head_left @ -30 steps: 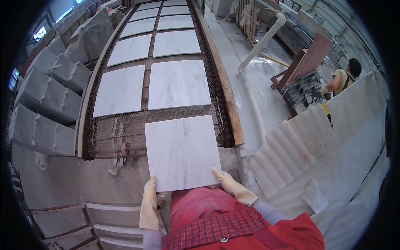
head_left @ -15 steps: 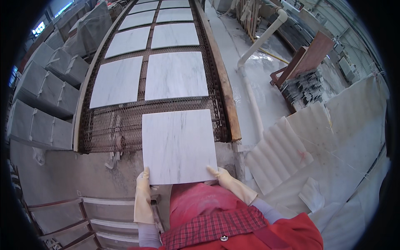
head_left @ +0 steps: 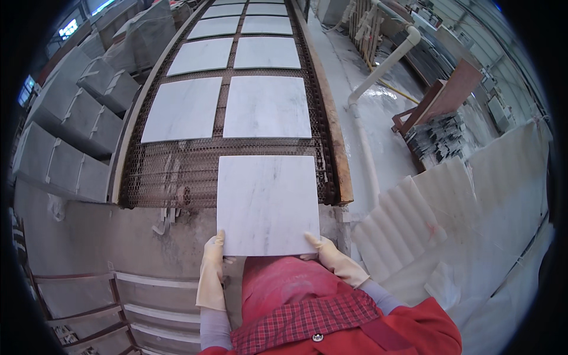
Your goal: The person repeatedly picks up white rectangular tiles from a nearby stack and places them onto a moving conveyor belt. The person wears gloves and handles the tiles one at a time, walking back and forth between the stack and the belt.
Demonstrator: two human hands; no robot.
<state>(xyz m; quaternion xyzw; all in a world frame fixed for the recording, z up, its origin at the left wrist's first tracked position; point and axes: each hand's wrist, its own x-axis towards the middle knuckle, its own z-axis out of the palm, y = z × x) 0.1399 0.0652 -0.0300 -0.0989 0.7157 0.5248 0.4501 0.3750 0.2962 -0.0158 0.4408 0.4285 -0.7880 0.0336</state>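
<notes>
Nearest the camera, the person's left hand (head_left: 212, 273) and right hand (head_left: 335, 260), both in pale yellow rubber gloves, clamp the near corners of a square white marble tile with grey veining (head_left: 267, 204), each grip closed on its edge so the slab stays level. The tile's far half reaches over the rusty wire-mesh conveyor belt (head_left: 177, 171) (the near half hangs above a grey concrete ledge (head_left: 118, 236)). Farther along, matching white tiles (head_left: 266, 106) lie flat in two rows on the mesh, spaced apart.

I am holding a tile (head_left: 267, 204) at its near edge, left hand (head_left: 212, 269) and right hand (head_left: 332, 259) under its corners; its far end is lying over the mesh belt (head_left: 177, 171); more tiles (head_left: 267, 106) are lying farther along.
</notes>
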